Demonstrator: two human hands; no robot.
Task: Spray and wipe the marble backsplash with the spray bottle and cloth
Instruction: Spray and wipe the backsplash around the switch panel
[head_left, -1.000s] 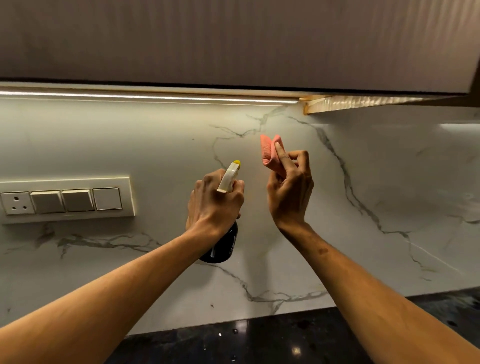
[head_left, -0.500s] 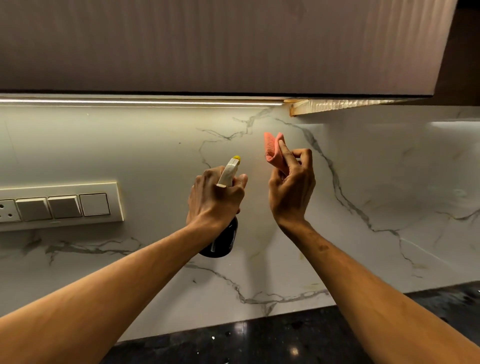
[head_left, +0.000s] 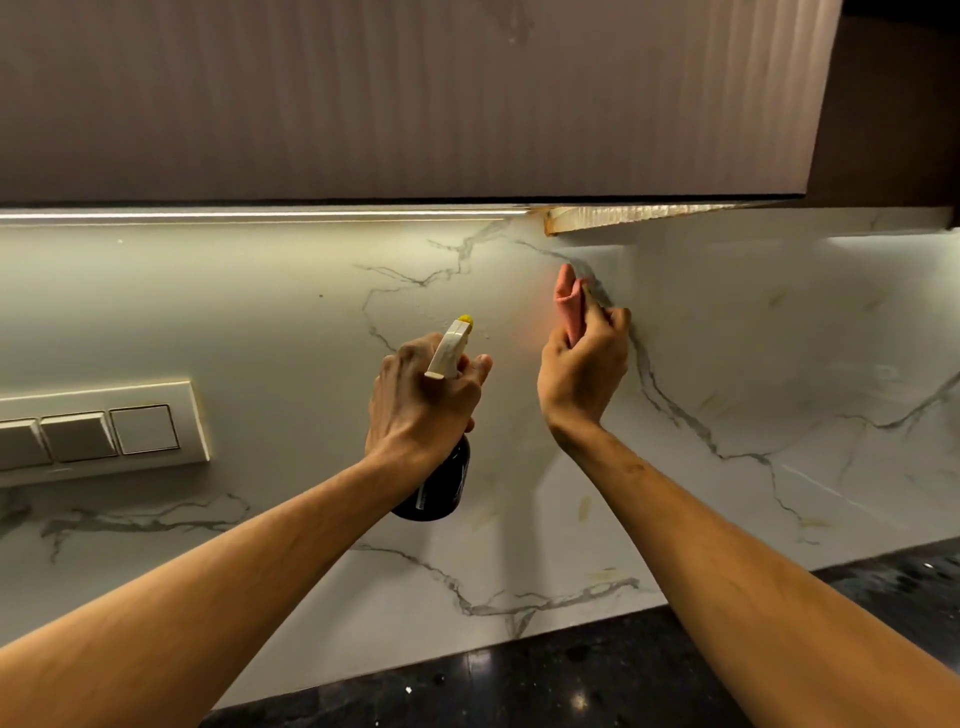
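Past the table (head_left: 571, 675) edge, left grip (head_left: 421, 400) wraps the spray bottle (head_left: 441, 483), nozzle toward the marble backsplash (head_left: 753, 338); right grip (head_left: 582, 374) pinches the cloth (head_left: 569, 301) near it. Bare marble rightward, cabinet (head_left: 415, 104) edge above. Cloth further right than before.

No writing here can be read. The dark lower body of the spray bottle (head_left: 441, 491) carries some white print: a column of fine lines near its left edge and a few larger strokes toward its right. All of it is too small and blurred to make out a word, brand or number.
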